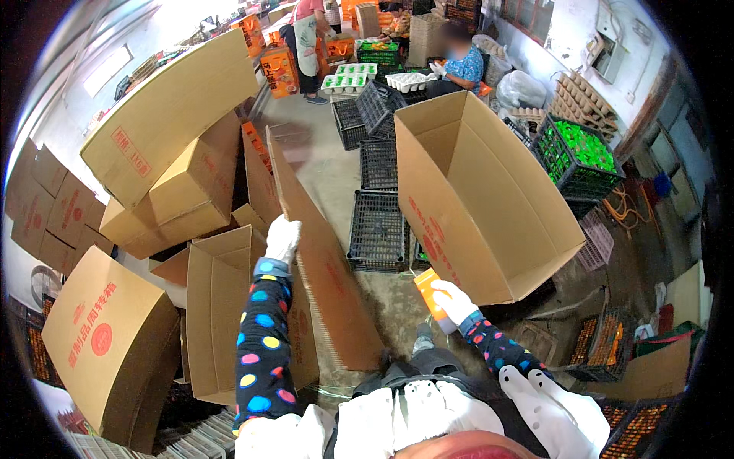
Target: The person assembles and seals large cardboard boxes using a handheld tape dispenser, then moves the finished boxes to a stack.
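Observation:
Gloved in white, my left hand [282, 238] grips the upper edge of a flattened brown cardboard carton [327, 269] standing on its edge at the centre. My right hand [454, 300], also in a white glove, holds a small orange and white tape-like object [430, 292]; what it is exactly, I cannot tell. Just above that hand is a large open-topped cardboard box [493, 201] with red print on its side, its inside bare. Left of my left arm an open cardboard box [218, 321] stands upright.
Closed cartons [97, 338] and a tilted carton [178, 115] pile up at left. Black plastic crates [378, 229] line the floor ahead. A crate of green packets [579, 149] is at right. Two people [307, 46] [461, 66] are at the back, among egg trays and orange boxes.

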Demonstrator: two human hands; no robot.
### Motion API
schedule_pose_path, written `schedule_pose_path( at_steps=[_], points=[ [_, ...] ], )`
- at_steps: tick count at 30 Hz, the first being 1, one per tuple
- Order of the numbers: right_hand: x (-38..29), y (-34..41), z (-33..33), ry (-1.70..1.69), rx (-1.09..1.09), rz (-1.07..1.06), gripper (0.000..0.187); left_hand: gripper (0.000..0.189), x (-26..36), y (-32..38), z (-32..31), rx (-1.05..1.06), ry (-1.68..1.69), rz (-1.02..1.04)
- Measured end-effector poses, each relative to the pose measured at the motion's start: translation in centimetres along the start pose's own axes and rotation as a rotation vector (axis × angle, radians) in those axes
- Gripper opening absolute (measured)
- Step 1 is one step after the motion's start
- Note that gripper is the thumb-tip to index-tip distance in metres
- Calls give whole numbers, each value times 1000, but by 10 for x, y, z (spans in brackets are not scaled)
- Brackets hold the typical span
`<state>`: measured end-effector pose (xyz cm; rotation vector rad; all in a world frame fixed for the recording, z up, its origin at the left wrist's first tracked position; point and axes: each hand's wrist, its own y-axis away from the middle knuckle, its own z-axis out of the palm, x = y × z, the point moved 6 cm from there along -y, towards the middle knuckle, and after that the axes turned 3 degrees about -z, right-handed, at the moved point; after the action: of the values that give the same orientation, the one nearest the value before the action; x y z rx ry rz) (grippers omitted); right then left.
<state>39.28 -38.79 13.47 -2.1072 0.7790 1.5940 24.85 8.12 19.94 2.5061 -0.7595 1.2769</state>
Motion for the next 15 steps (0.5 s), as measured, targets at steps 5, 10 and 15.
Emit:
schedule_pose_path(
  at_steps=[5,10,15],
  points=[
    [7,5,-18,78,-3,-22,29,21,64,18,33,84,103,124],
    [-2,-2,-36,151,37,-75,27,22,86,12,63,161,-110,276],
    [0,-11,-51,121,-6,-21,27,25,48,-37,65,186,20,113]
  ],
)
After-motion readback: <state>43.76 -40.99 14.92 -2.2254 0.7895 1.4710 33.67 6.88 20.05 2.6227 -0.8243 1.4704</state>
